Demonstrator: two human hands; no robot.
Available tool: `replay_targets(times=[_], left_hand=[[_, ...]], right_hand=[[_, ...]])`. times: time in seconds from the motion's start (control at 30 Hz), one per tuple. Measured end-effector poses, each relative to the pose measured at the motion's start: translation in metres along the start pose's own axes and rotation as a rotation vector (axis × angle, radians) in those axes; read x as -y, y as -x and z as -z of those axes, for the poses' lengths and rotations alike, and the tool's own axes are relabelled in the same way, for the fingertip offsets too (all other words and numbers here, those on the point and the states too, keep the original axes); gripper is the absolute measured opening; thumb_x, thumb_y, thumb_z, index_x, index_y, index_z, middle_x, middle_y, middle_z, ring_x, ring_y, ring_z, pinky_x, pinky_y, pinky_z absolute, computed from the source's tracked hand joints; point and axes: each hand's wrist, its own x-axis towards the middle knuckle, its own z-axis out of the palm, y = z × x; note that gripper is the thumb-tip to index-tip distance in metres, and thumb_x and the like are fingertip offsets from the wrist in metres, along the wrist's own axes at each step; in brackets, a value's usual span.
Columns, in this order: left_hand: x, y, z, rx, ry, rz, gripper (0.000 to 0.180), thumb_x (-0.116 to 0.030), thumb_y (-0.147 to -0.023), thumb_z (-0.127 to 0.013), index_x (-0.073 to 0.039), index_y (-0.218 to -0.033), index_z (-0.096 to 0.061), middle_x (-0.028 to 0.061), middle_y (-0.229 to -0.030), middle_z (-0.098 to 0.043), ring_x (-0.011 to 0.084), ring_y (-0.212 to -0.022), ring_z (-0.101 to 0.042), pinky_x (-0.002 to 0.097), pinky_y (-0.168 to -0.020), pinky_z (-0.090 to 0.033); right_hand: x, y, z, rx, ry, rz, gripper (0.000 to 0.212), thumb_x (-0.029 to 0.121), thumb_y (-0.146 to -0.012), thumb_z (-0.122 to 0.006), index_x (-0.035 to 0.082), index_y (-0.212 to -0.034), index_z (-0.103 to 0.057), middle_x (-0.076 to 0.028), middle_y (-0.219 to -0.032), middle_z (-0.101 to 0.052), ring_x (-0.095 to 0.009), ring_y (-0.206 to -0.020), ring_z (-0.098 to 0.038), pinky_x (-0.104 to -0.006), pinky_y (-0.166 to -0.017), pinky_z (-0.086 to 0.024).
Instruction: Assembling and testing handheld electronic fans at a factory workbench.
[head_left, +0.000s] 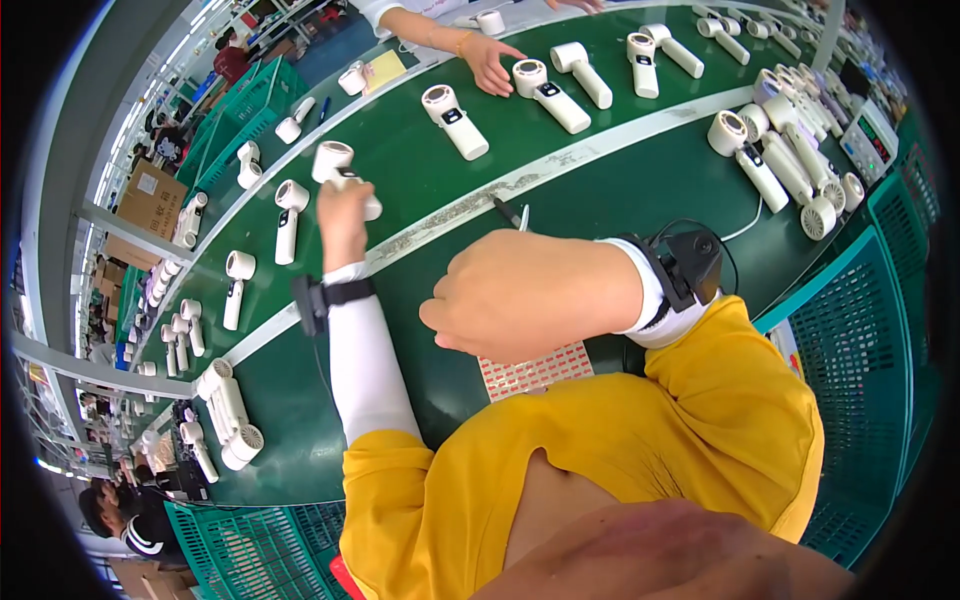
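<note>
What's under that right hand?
Part of a pale sheet with rows of red marks shows past the right hand, on the green table. What the hand covers can't be seen.

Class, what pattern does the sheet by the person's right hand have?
Rows of small red marks on a pale sheet, best seen in the head view.

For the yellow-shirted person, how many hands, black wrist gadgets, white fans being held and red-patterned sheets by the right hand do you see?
Hands: 2 (left hand, right hand)
Black wrist gadgets: 2 (left one, right one)
White fan held: 1
Red-patterned sheet: 1
Total: 6
</note>
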Motion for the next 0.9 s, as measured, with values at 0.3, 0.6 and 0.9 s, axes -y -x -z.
replay_targets(times=[0.3, 0.6, 0.9], left_hand=[[0.054, -0.041, -0.024, -0.063, -0.583, -0.154, 0.03, -0.011, -0.071, -0.054, 0.007, -0.094, -0.049, 0.0228, -0.077, -0.058, 0.0378, -0.067, -0.057, 0.0446, -0.062, -0.045], [0.037, 0.019, -0.005, -0.354, -0.656, -0.536, 0.022, -0.012, -0.07, -0.054, 0.003, -0.087, -0.056, 0.0216, -0.084, -0.056, 0.0359, -0.084, -0.051, 0.0419, -0.073, -0.042], [0.069, -0.014, 0.095, -0.757, -1.113, -0.39, 0.022, -0.018, -0.067, -0.056, 0.002, -0.075, -0.056, 0.0212, -0.077, -0.057, 0.0375, -0.077, -0.054, 0.0434, -0.069, -0.044]], right_hand=[[0.001, -0.002, 0.0, 0.059, -0.004, -0.013, 0.019, 0.018, -0.079, -0.052, 0.003, -0.068, -0.05, -0.01, -0.059, -0.052, -0.028, -0.061, -0.055, -0.0356, -0.052, -0.043], [-0.049, -0.016, 0.014, -0.137, -0.211, -0.195, 0.024, 0.025, -0.079, -0.055, 0.002, -0.074, -0.052, -0.014, -0.067, -0.053, -0.03, -0.064, -0.053, -0.0368, -0.054, -0.041], [-0.241, -0.027, -0.041, -0.15, 0.188, -0.959, 0.025, 0.02, -0.065, -0.055, -0.002, -0.075, -0.061, -0.023, -0.083, -0.059, -0.038, -0.077, -0.057, -0.0405, -0.07, -0.045]])
